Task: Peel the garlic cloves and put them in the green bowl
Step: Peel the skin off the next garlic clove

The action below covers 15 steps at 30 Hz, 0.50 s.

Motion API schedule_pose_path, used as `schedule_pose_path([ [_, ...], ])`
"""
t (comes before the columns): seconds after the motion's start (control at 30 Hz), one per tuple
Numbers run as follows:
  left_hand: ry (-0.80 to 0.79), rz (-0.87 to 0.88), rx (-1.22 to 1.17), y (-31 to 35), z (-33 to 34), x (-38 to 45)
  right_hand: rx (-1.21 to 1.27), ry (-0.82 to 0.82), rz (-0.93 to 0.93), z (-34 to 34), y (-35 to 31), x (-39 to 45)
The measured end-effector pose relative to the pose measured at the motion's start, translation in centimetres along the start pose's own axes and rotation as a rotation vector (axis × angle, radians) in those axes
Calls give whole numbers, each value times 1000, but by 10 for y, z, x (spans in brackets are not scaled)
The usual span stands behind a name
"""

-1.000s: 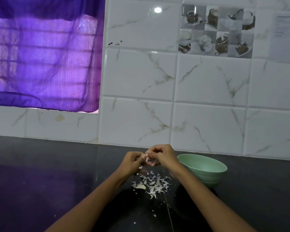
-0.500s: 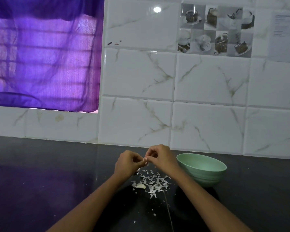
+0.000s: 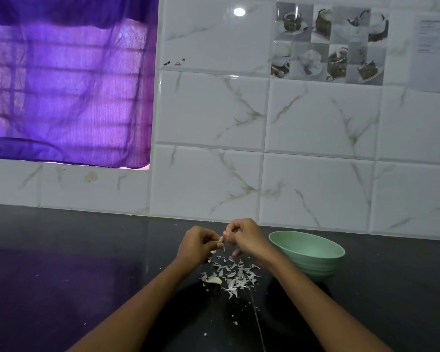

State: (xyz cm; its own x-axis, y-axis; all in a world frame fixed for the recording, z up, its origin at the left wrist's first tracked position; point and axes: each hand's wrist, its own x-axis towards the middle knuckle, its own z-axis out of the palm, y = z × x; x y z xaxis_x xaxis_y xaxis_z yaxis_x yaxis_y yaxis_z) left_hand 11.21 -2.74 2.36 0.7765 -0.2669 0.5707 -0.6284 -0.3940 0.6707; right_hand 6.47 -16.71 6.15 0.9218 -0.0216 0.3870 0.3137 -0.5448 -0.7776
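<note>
Both hands are up just above the dark counter [image 3: 61, 275], close together. The left hand [image 3: 196, 246] has its fingers curled in, and it pinches a small pale garlic clove [image 3: 220, 240] at the fingertips. The right hand [image 3: 247, 237] is curled too, and its fingertips are right at the clove, touching or almost touching it. I cannot tell if it holds a bit of skin.

Under the hands lies a heap of thin white peels [image 3: 233, 274] on the counter. One more clove [image 3: 214, 280] lies at the left edge of the heap.

The green bowl [image 3: 313, 260] stands just right of the right wrist, near the tiled wall [image 3: 315, 123]. I cannot see any cloves inside it.
</note>
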Motion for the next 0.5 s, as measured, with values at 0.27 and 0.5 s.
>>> schedule_pose_path([
  [0.27, -41, -18, -36, -4, 0, 2, -221, -66, -289, -3, 2, 5],
  [0.5, -143, 7, -143, -4, 2, -1, -100, -47, -331, -8, 3, 2],
])
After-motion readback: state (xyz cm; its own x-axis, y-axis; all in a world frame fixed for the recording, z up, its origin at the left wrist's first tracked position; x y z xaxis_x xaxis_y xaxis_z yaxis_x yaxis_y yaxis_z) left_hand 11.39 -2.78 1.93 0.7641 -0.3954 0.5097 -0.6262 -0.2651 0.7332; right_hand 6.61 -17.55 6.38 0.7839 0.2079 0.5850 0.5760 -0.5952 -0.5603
